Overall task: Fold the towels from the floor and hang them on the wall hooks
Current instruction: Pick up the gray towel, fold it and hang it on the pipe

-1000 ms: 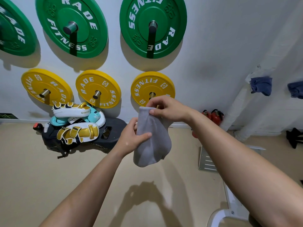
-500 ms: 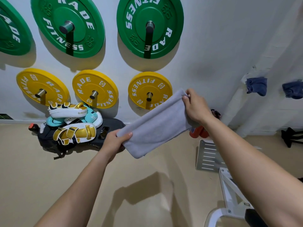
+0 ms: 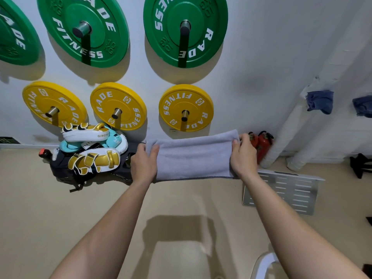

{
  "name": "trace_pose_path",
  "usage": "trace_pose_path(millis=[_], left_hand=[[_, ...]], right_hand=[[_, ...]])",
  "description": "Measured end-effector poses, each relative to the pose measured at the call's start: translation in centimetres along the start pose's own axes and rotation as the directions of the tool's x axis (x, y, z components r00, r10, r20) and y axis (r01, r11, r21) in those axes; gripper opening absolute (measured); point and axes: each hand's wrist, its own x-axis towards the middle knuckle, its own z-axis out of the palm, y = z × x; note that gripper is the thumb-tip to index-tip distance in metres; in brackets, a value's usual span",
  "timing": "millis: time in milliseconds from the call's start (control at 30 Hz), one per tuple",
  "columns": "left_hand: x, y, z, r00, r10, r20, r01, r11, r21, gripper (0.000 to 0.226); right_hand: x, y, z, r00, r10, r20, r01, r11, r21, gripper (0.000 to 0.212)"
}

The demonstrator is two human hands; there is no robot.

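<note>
A folded light grey towel is stretched out level in the air as a long band above the beige floor. My left hand grips its left end, thumb on top. My right hand grips its right end. Two dark blue towels hang on the white wall at the right, one near a white pipe, the other at the frame's edge. The hooks under them are hidden.
Green and yellow weight plates sit on wall pegs. A heap of gold-and-white boxing pads lies at the wall's foot. Red kettlebells, a slotted metal plate and a white frame stand at the right.
The towel hung bunched between both hands, then was pulled open on a slant. Now my hands are farther apart and level, and the towel is stretched flat between them.
</note>
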Motion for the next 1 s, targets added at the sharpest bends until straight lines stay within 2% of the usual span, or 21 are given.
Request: trace_pose_path(millis=[133,233,367,500,567,633,733,833,1000], left_hand=[[-0.6,0.8,0.7,0.995,-0.104,0.009,0.104,0.984,-0.145,0.037],[-1.6,1.2,1.4,0.994,-0.108,0.025,0.111,0.969,-0.221,0.031],[-3.8,2.4,3.2,0.988,-0.039,0.149,0.083,0.95,-0.302,0.023],[-5.9,4.1,5.1,0.956,0.025,0.292,0.081,0.934,-0.347,0.018],[-6.3,4.5,5.4,0.955,0.055,0.292,0.039,0.952,-0.305,0.017],[-6.0,4.4,5.2,0.966,0.089,0.242,-0.028,0.969,-0.244,0.016],[-4.5,3.0,3.8,0.985,0.084,0.15,-0.073,0.994,-0.076,0.018],[-3.0,1.1,2.3,0.99,0.068,0.125,-0.074,0.996,0.044,0.018],[-2.0,1.1,1.6,0.972,0.139,0.191,-0.186,0.948,0.258,0.02]], right_hand=[[-0.6,1.8,1.5,0.991,0.133,-0.024,-0.135,0.989,-0.063,0.02],[-1.6,2.1,2.0,0.986,0.162,-0.044,-0.16,0.986,0.052,0.02],[-3.3,0.3,2.9,0.975,0.193,0.107,-0.218,0.92,0.326,0.02],[-4.5,-0.8,4.6,0.958,0.12,0.259,-0.218,0.893,0.394,0.017],[-4.7,-0.9,4.9,0.951,0.112,0.289,-0.23,0.88,0.416,0.013],[-4.4,-0.5,4.5,0.963,0.116,0.243,-0.203,0.907,0.369,0.009],[-2.9,2.1,2.8,0.976,0.204,0.07,-0.215,0.947,0.238,0.005],[-1.4,5.5,0.8,0.971,0.227,-0.08,-0.22,0.971,0.09,0.009],[-0.5,5.8,-0.2,0.987,0.153,-0.053,-0.158,0.982,-0.103,0.011]])
